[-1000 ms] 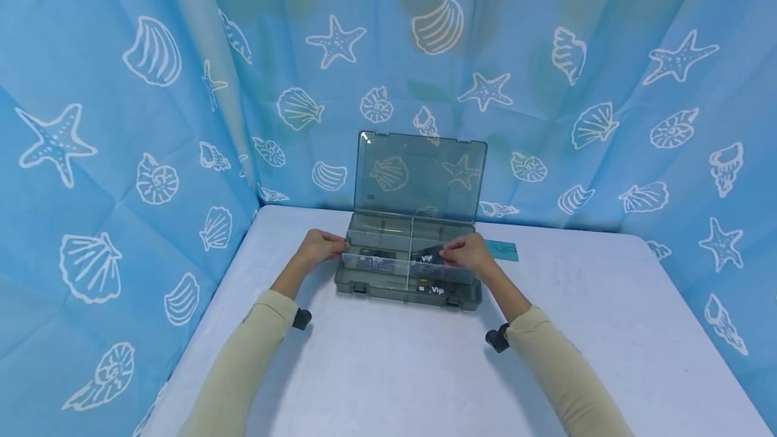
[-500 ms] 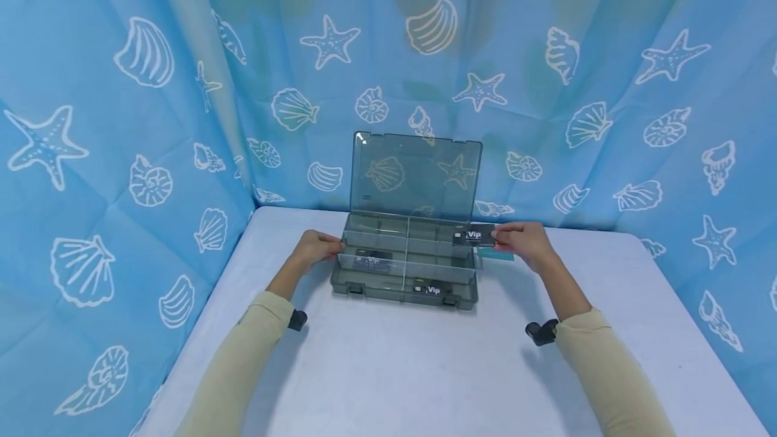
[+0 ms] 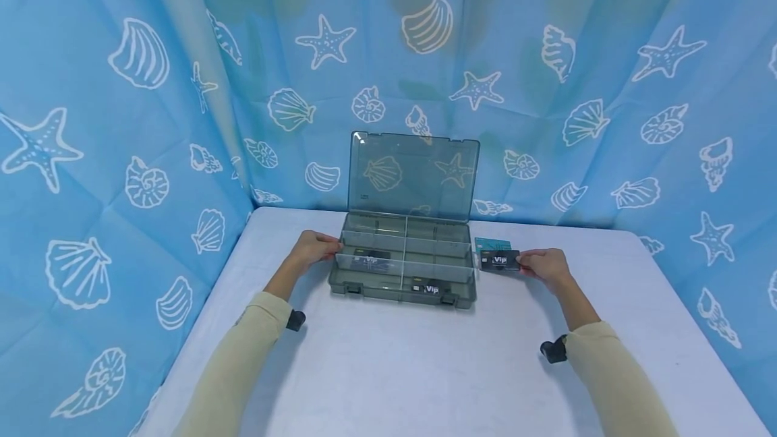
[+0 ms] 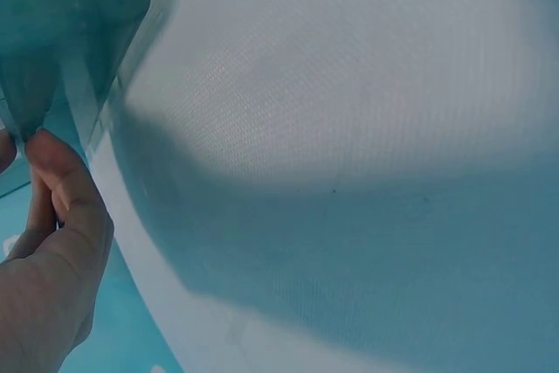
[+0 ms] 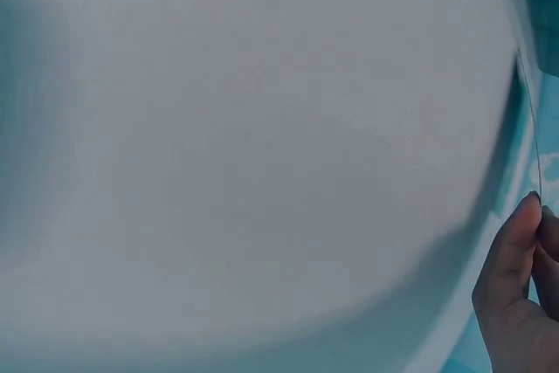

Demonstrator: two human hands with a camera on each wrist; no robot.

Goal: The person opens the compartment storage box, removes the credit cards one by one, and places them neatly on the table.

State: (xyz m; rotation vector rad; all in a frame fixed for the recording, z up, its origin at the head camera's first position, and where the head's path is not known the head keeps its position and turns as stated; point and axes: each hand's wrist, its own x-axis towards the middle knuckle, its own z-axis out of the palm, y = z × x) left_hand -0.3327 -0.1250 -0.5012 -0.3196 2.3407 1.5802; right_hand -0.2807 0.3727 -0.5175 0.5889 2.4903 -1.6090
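A smoky-grey compartment box [image 3: 378, 293] stands with its see-through lid [image 3: 413, 177] raised. My left hand [image 3: 312, 248] pinches the box's left wall at the rim; thumb and finger meet there in the left wrist view. Right of the box, my right hand [image 3: 545, 266] holds a black "Vip" card [image 3: 500, 261] by its right end, between thumb and fingers. The right wrist view shows this card [image 5: 533, 115] nearly edge-on. One black card [image 3: 371, 260] lies in the middle left compartment, another black card [image 3: 429, 286] in the front right one.
A teal card [image 3: 492, 244] lies on the white table [image 3: 388, 369] by the box's right side, partly covered by the held card. A blue curtain [image 3: 364, 52] with shell and starfish prints hangs close behind the lid and along the left side.
My right hand has lifted the black card out of the middle right compartment, over the right wall and down beside the box. My left hand stays on the left wall.
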